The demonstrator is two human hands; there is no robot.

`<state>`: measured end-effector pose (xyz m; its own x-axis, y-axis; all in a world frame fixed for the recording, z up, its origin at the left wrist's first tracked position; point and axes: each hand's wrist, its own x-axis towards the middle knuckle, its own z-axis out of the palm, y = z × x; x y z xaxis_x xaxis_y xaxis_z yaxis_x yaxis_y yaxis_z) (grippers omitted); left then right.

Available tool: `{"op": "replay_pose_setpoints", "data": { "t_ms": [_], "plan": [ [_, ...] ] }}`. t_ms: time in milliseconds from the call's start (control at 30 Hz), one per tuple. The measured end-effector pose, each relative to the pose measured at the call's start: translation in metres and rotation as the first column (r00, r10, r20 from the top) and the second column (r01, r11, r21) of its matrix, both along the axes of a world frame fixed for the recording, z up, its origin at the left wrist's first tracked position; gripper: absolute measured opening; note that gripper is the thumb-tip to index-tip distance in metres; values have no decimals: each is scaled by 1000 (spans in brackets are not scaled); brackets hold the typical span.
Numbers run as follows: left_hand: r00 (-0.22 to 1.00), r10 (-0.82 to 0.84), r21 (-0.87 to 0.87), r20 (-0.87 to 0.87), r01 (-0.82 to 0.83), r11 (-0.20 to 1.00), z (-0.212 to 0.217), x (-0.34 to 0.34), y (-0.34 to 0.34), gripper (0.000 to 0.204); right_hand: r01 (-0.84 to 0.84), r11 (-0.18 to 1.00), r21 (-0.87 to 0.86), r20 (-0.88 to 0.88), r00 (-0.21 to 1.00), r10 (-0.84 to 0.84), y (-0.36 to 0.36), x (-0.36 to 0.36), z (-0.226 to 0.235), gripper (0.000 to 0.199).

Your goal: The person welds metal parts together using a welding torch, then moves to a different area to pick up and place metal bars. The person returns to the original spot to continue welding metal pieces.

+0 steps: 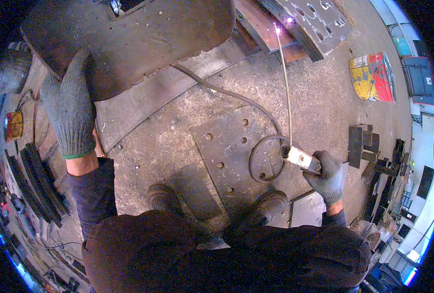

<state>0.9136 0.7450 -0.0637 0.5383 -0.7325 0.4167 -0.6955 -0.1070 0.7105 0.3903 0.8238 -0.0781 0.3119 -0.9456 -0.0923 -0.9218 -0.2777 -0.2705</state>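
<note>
My left hand [71, 110], in a grey knitted glove, grips the lower left corner of a large rusty steel plate [153, 44]. Its thumb lies over the plate's face, and the other fingers are hidden behind. In my gloved right hand [327, 178] is a welding electrode holder [301, 159]. A long, thin electrode [288, 93] runs away from its jaws. The far tip reaches a stack of steel pieces [261, 29], where small pinkish-white spots glow. A dark cable [227, 92] loops over the floor near the holder.
A flat drilled plate [234, 151] lies between my boots and the work. At the right stand a battered yellow and red bucket [371, 77] and dark steel blocks [361, 146]. Curved dark bars [36, 183] lie to the left. Another holed plate [319, 22] rests at the far right.
</note>
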Motion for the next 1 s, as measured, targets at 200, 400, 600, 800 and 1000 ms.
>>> {"op": "replay_pose_setpoints", "data": {
  "t_ms": [200,400,600,800,1000],
  "plan": [
    [990,36,22,-137,-33,999,9,-12,-1,42,3,1000,-12,5,1000,-3,1,-3,-1,41],
    [978,18,16,-208,-15,1000,6,-10,1,43,-23,999,-38,-15,1000,22,2,-6,-4,43],
    [998,-33,-4,-50,32,999,-5,1,4,39,-28,999,-35,-25,999,27,1,-4,-3,44],
    [998,-28,-13,-54,27,1000,-6,-1,4,38,-40,998,-55,-42,998,38,1,-2,-2,46],
    [982,17,1,-187,-17,1000,0,-10,2,38,-7,999,-32,-44,999,6,2,-3,-3,44]
  ]
}}
